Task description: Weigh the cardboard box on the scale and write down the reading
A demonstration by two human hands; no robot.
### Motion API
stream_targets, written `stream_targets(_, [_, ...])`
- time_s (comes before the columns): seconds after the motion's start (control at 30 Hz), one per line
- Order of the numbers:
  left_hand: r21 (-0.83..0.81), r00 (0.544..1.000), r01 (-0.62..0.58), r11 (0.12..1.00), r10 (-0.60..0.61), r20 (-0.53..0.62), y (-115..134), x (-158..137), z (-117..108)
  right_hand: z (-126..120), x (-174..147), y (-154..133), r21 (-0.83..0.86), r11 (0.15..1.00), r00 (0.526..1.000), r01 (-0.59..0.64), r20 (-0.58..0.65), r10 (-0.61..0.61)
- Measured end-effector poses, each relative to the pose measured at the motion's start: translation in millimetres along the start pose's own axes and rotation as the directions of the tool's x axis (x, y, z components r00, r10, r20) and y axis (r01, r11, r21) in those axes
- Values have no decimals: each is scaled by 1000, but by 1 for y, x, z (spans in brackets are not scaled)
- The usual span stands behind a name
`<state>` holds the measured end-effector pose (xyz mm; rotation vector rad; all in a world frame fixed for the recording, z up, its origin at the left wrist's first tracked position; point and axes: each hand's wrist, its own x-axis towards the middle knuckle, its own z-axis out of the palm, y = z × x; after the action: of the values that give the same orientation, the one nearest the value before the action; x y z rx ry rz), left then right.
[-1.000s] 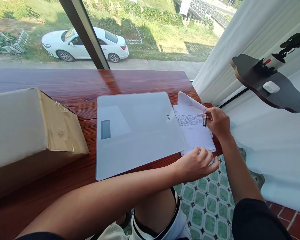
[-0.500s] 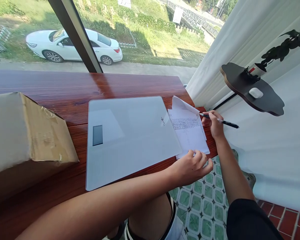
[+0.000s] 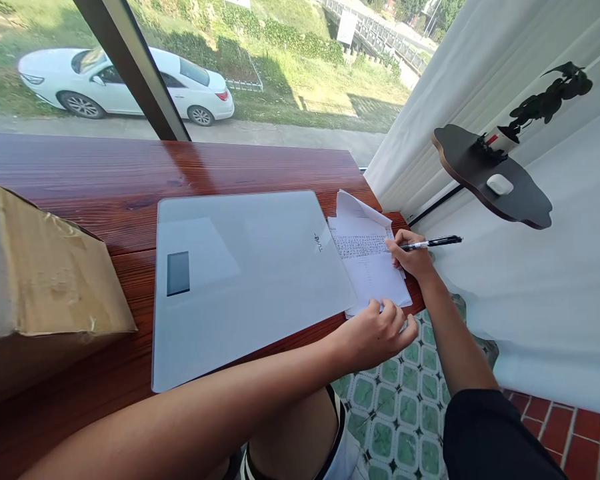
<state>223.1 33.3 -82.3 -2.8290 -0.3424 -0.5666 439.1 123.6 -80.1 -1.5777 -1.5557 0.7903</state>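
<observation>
My right hand (image 3: 411,255) is closed around a black-and-clear pen (image 3: 434,243), whose back end points right. The hand's fingertips are at the right end of the handwritten lines on a white paper sheet (image 3: 375,280); they hide the pen's tip. More paper lies under that sheet, and its top edge curls up. My left hand (image 3: 380,335) rests at the sheet's lower edge, fingers loosely bent and a little apart, with nothing visible in them. Left of the paper lies a large pale, glossy board (image 3: 250,267) with a dark grey rectangle, partly overlapping the sheets.
A cardboard box (image 3: 65,273) stands on the left of the reddish wooden table (image 3: 260,160). On the right, a dark wavy shelf (image 3: 523,200) holds a potted plant (image 3: 501,141) and a small white case (image 3: 500,185) before white curtains. A white car is outside the window.
My right hand has moved in from the sheet's right edge onto the writing, and the pen has turned with it. My left hand stays at the lower edge. The view has shifted slightly.
</observation>
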Motion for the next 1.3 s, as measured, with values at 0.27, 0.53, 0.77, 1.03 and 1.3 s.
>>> stream_targets(0.27, [2, 1000, -5, 1000, 5, 19, -1, 0, 0, 1, 1, 0, -26, 997, 995, 73, 69, -71])
stream_targets(0.53, [-50, 997, 4, 999, 0, 77, -2, 1, -5, 2, 3, 2, -23, 998, 997, 64, 44, -63])
stream_targets(0.77, [-33, 997, -4, 999, 6, 82, -3, 2, -6, 1, 3, 0, -43, 996, 995, 76, 65, -73])
stream_targets(1.03, [-50, 997, 10, 999, -6, 82, -3, 1, -5, 2, 3, -3, 0, 998, 998, 57, 29, -57])
stream_targets(1.3, [-74, 995, 12, 997, -4, 97, -3, 1, -7, 3, 2, -3, -32, 996, 996, 81, 39, -79])
